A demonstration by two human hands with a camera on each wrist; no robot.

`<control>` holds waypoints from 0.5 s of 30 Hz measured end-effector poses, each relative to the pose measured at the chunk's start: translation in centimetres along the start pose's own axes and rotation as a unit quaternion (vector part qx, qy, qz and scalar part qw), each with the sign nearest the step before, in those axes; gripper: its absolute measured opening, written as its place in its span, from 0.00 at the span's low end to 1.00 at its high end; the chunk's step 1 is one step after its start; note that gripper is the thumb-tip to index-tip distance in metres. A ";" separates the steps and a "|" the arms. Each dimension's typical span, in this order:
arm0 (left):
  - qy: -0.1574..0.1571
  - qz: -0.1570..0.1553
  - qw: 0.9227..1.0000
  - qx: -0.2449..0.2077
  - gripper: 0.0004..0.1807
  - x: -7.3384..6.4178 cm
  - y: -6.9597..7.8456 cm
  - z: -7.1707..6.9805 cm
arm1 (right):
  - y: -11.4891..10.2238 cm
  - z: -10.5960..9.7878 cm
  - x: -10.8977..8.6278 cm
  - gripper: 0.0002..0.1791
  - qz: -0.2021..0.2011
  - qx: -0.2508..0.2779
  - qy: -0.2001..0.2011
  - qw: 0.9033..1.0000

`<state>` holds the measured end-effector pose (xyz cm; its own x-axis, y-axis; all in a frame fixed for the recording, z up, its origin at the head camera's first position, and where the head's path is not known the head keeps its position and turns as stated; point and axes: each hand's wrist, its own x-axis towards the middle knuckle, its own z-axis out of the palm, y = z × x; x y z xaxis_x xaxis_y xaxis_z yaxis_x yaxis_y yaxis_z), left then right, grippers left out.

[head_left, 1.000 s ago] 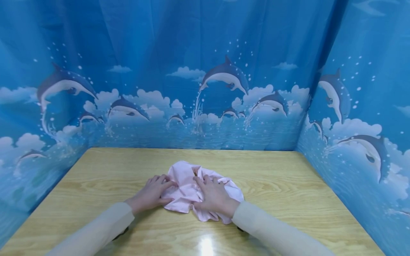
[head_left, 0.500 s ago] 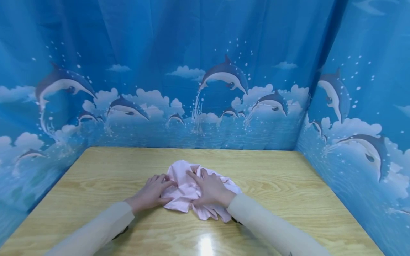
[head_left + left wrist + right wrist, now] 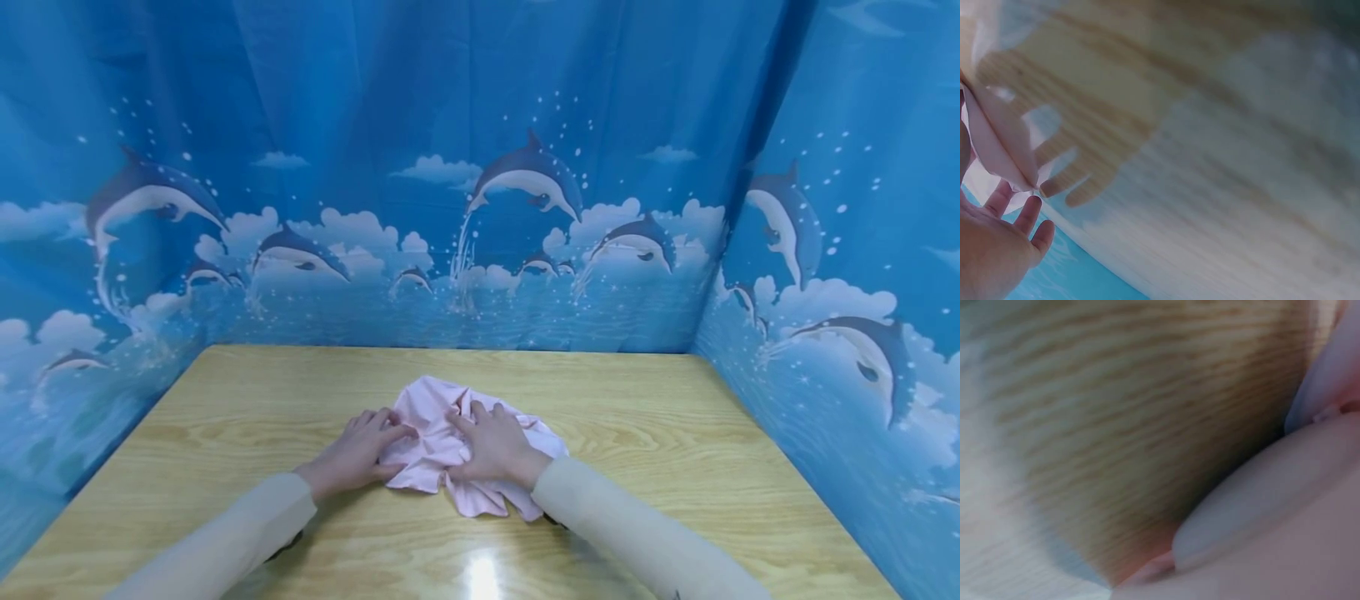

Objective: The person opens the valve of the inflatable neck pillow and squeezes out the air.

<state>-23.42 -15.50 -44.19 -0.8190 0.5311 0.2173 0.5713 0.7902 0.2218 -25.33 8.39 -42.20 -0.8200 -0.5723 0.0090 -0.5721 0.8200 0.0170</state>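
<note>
A crumpled pale pink cloth (image 3: 429, 412) lies in loose folds on the wooden table. At its left side my left hand (image 3: 357, 450) rests with bent, spread fingers, the fingertips and thumb touching the edge. My right hand (image 3: 495, 446) lies across the middle of the cloth, fingers spread and pointing away to the left, the thumb nearer the front edge. In the left wrist view, relaxed fingers (image 3: 1027, 215) reach up to a raised fold of the cloth (image 3: 997, 147). Blurred pinkish shapes fill the lower right of the right wrist view, beside a cloth fold (image 3: 1332, 378).
The light wooden table (image 3: 660, 467) is glossy and reflects a lamp near its front. Blue curtains (image 3: 360, 192) printed with dolphins and clouds hang behind it and at both sides. Both forearms wear pale long sleeves (image 3: 622, 517).
My right hand has shifted left over the cloth, then slightly back, and the cloth's right edge has drawn in a little to the left. The left hand has stayed nearly still.
</note>
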 end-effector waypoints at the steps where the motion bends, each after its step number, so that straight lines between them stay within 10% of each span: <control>1: -0.001 0.001 1.000 -0.002 0.24 0.0 0.0 0.0 | 0.0 0.0 0.0 0.48 0.001 0.002 0.004 1.000; 15: 0.002 0.022 1.000 0.001 0.24 0.1 0.2 0.1 | 0.0 0.5 0.0 0.39 0.027 0.057 0.029 0.998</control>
<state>-23.37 -15.29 -44.27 -0.7922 0.5646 0.2317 0.6074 0.7663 0.2095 -25.31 8.37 -42.73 -0.8497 -0.5233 0.0646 -0.5272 0.8439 -0.0994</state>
